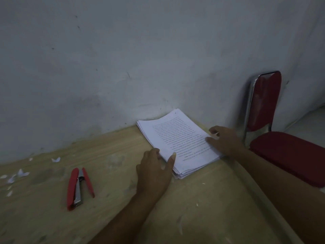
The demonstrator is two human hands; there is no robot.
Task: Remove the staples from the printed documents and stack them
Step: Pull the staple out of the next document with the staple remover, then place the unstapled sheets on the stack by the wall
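Head view: my wooden table point(211, 199) fills the lower frame. The stack of printed documents point(177, 141) lies centre-right against the wall. My left hand point(154, 171) and right hand point(225, 140), fingers uncurled, press on its edges. A red stapler point(79, 187) lies lower left, with paper scraps point(22, 173) at far left.

dim, bluish cast — soft focus, edges bowed (wide-angle)

The wooden counter point(109, 154) is carrying a stack of printed documents point(175, 138) at one o'clock, an opened red stapler point(77, 189) at nine o'clock, and torn paper scraps point(22, 173) lying beyond it.
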